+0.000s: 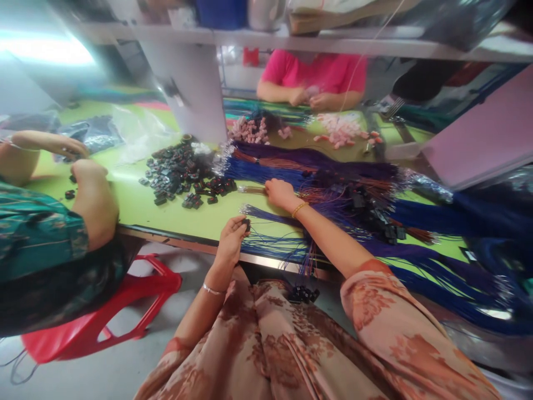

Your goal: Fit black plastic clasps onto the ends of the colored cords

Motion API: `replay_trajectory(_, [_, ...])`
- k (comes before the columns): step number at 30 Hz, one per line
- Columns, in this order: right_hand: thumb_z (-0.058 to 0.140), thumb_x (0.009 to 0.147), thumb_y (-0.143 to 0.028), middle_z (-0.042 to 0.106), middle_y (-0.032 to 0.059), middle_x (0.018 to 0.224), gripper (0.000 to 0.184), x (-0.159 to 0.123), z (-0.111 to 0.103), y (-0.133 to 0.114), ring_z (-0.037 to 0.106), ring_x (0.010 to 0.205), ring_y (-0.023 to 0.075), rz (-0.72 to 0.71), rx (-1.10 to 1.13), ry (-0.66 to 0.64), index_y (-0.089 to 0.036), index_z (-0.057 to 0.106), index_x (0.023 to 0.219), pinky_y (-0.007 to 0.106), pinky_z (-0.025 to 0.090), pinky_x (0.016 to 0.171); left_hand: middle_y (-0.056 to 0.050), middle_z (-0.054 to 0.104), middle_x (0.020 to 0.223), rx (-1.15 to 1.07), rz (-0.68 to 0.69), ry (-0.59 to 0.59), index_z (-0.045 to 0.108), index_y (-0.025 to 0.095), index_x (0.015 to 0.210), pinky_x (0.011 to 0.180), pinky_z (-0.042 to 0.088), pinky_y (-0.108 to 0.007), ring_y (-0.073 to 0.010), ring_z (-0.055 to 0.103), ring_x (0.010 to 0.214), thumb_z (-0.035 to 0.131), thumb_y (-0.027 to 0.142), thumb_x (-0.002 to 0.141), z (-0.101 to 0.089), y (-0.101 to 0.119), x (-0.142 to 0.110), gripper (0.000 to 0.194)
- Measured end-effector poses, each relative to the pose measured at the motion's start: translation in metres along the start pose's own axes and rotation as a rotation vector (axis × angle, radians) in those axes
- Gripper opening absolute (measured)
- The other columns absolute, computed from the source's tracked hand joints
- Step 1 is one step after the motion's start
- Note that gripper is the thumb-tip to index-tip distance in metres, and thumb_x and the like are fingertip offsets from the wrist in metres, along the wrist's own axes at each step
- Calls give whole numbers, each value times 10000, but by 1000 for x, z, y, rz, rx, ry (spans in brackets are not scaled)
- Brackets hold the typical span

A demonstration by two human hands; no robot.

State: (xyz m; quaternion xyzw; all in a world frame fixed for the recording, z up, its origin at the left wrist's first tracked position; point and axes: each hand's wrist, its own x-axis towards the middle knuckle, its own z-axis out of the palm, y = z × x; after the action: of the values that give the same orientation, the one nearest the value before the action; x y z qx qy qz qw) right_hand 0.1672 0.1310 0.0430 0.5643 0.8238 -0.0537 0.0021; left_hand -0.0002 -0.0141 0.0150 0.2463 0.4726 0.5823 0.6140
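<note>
My left hand is at the table's front edge, its fingers closed on a small black connector. Farther in, my right hand rests over a bundle of brown wires, fingers curled down at it; whether a wire is pinched there is hidden. Blue wires with metal tips lie between the two hands, and more thin blue wires run along the front edge. A heap of black connectors lies left of my hands. Thick bundles of blue wires stretch behind my right hand.
A co-worker's arm and red stool are at the left. Another person in a pink shirt sits across, behind pink connectors. A shelf spans overhead. Wired black connectors lie right.
</note>
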Motion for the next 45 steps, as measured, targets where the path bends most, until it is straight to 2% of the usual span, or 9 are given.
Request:
replay_trajectory(6, [418, 897, -149, 602, 208, 1106, 298, 1, -1, 5, 580, 1010, 277, -129, -99, -9, -109, 552, 1161, 341, 434, 824, -18, 645, 854, -14, 6, 7, 636, 166, 920, 668, 455, -217, -90, 576, 724, 706, 168, 654, 1, 1, -3, 275])
replay_trajectory(10, [481, 858, -154, 627, 215, 1079, 299, 5, -3, 9, 600, 954, 281, -75, -73, 8, -93, 548, 1143, 333, 425, 794, -18, 643, 854, -19, 5, 4, 636, 165, 929, 675, 450, -221, -90, 573, 724, 710, 169, 654, 1, 2, -4, 285])
replay_trajectory(13, [459, 878, -184, 669, 174, 1003, 253, 7, -5, 11, 612, 861, 239, -43, 59, 30, -106, 588, 1081, 298, 403, 760, -17, 642, 855, -23, 0, -4, 636, 167, 922, 675, 448, -222, -90, 570, 720, 710, 171, 656, 2, 3, -4, 277])
replay_trajectory(19, [457, 845, -202, 689, 64, 850, 222, 18, -4, -5, 551, 700, 147, -190, 386, 172, -126, 652, 921, 241, 352, 659, -7, 634, 839, -27, -1, -22, 637, 172, 907, 669, 453, -210, -83, 560, 708, 727, 179, 646, 8, 5, -4, 277])
replay_trajectory(24, [511, 775, -192, 671, 38, 761, 165, 35, -1, -27, 511, 644, 122, -235, 559, 201, -124, 660, 795, 228, 335, 625, -6, 632, 842, -21, 6, -32, 640, 174, 910, 681, 457, -209, -80, 562, 716, 722, 174, 654, 10, 4, -6, 270])
replay_trajectory(29, [521, 729, -201, 636, 7, 681, 155, 39, -3, -35, 478, 607, 106, -216, 685, 211, -125, 655, 744, 218, 324, 599, -6, 632, 845, -32, -3, -27, 643, 176, 904, 680, 458, -208, -81, 563, 719, 711, 159, 660, 9, 4, -7, 253])
replay_trajectory(35, [533, 704, -238, 526, -31, 593, 141, 5, -10, -31, 394, 569, 86, -290, 827, 248, -125, 615, 684, 215, 296, 569, -8, 625, 853, -111, -6, -32, 643, 184, 910, 688, 448, -202, -80, 563, 738, 698, 134, 677, 10, 4, -4, 245])
replay_trajectory(39, [521, 707, -224, 473, -49, 577, 107, -34, -16, -29, 372, 548, 77, -351, 908, 183, -140, 582, 682, 206, 289, 543, -20, 626, 888, -199, -33, -72, 651, 190, 911, 690, 442, -213, -90, 563, 760, 671, 119, 705, 11, 3, 2, 219])
replay_trajectory(45, [521, 706, -206, 463, -51, 571, 78, -68, -17, -28, 370, 526, 75, -419, 857, 144, -153, 560, 665, 207, 269, 522, -41, 637, 932, -282, -63, -112, 662, 177, 909, 692, 437, -226, -108, 572, 788, 627, 90, 724, 12, -3, 10, 208])
